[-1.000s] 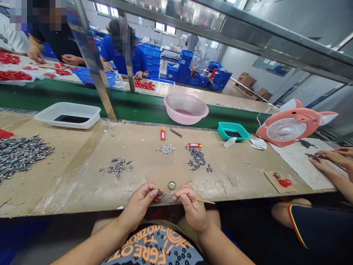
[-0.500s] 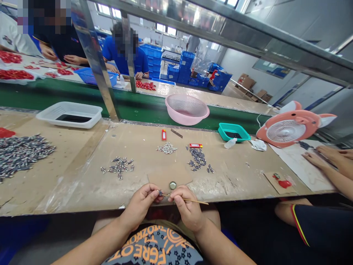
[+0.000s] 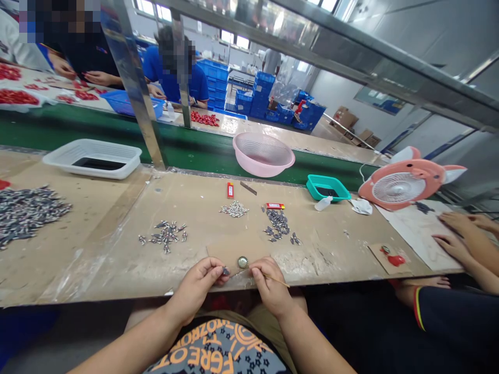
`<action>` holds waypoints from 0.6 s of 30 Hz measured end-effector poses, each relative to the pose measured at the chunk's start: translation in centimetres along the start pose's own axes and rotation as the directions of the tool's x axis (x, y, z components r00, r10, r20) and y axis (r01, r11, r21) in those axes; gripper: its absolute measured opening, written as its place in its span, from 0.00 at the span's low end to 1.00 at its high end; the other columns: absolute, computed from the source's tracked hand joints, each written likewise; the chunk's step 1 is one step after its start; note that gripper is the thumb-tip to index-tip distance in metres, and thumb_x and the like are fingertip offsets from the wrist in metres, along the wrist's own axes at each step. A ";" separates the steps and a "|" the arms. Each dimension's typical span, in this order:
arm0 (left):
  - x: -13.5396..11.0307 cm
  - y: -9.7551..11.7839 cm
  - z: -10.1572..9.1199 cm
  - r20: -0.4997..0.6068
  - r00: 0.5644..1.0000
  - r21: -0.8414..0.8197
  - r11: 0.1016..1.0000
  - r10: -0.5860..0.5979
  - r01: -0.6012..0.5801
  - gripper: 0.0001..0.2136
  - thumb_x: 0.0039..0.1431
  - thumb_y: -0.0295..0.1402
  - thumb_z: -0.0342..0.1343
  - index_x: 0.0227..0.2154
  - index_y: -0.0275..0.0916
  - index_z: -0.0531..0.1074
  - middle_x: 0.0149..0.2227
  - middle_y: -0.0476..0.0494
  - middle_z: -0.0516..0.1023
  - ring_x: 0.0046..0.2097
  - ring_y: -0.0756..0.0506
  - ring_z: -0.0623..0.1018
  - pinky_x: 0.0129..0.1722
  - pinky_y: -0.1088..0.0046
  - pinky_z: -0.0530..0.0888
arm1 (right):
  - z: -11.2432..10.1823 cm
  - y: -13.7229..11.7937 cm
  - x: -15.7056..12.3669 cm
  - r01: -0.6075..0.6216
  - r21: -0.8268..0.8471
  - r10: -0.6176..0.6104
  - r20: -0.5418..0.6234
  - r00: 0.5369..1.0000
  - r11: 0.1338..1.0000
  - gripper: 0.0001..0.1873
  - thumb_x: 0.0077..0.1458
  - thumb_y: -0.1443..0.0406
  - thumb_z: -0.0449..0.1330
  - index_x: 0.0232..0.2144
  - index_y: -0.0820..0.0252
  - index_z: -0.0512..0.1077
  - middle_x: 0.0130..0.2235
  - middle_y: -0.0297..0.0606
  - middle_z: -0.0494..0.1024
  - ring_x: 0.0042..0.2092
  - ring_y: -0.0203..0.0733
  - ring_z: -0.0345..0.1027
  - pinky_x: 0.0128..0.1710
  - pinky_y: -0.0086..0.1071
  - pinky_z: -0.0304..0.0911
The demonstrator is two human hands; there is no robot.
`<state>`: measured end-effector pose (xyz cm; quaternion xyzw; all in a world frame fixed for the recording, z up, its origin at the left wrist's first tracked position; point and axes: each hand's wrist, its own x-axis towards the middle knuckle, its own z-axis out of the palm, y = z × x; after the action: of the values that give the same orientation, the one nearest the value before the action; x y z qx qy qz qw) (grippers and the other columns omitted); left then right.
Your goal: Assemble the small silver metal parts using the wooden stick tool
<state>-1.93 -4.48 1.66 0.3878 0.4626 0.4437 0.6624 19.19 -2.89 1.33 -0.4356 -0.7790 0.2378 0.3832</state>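
My left hand (image 3: 208, 275) pinches a small dark grey piece (image 3: 225, 270) between thumb and fingertips. In my right hand (image 3: 270, 284) is a thin wooden stick (image 3: 279, 282), its back end poking out to the right and its tip pointing toward the piece; whether the tip touches it is too small to tell. Between the hands, just beyond them, a metal bottle cap (image 3: 243, 262) lies on a cardboard sheet (image 3: 222, 254). Past the sheet are a pile of small silvery parts (image 3: 234, 209), a pile of dark grey pieces (image 3: 279, 222) and a looser heap of grey-and-silver pieces (image 3: 167, 235).
Red boxes (image 3: 230, 190), a blade (image 3: 248, 188), a small bottle (image 3: 323, 203), a green tray (image 3: 328, 182) and a pig-shaped fan (image 3: 397, 184) stand farther back. A pink basket (image 3: 264, 169) is on the green strip. A co-worker's hands (image 3: 458, 234) are at right.
My right hand has drawn slightly right, away from the left hand, with the stick. The left hand still pinches the dark piece. The whole view has shifted a little.
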 end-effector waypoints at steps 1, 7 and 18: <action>0.0 0.0 0.0 0.004 1.000 0.001 1.000 -0.003 0.003 0.08 0.58 0.38 0.53 0.31 0.38 0.70 0.30 0.46 0.76 0.35 0.47 0.73 0.39 0.70 0.69 | 0.1 0.3 -0.1 0.004 -0.025 -0.004 0.012 1.000 1.000 0.07 0.60 0.68 0.51 0.34 0.57 0.70 0.33 0.38 0.74 0.39 0.42 0.64 0.42 0.39 0.59; 0.2 0.2 -0.2 0.024 1.000 0.013 1.000 -0.008 0.008 0.08 0.58 0.37 0.53 0.31 0.37 0.70 0.30 0.46 0.75 0.35 0.47 0.73 0.39 0.71 0.69 | 0.3 0.6 -0.2 -0.022 0.001 0.022 0.010 1.000 1.000 0.07 0.60 0.68 0.51 0.33 0.58 0.70 0.33 0.37 0.74 0.38 0.41 0.64 0.42 0.38 0.59; 0.2 0.1 -0.1 0.041 0.999 -0.012 1.000 -0.013 0.013 0.08 0.58 0.37 0.54 0.30 0.37 0.69 0.29 0.46 0.76 0.34 0.47 0.73 0.39 0.69 0.69 | 0.5 -3.5 0.8 -0.034 0.322 0.027 0.027 0.999 0.946 0.10 0.61 0.67 0.49 0.34 0.56 0.69 0.32 0.36 0.73 0.38 0.40 0.66 0.41 0.36 0.61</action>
<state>-2.06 -4.25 1.70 0.3898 0.4487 0.4343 0.6769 16.80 -3.96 3.78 -0.3767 -0.7271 0.3725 0.4367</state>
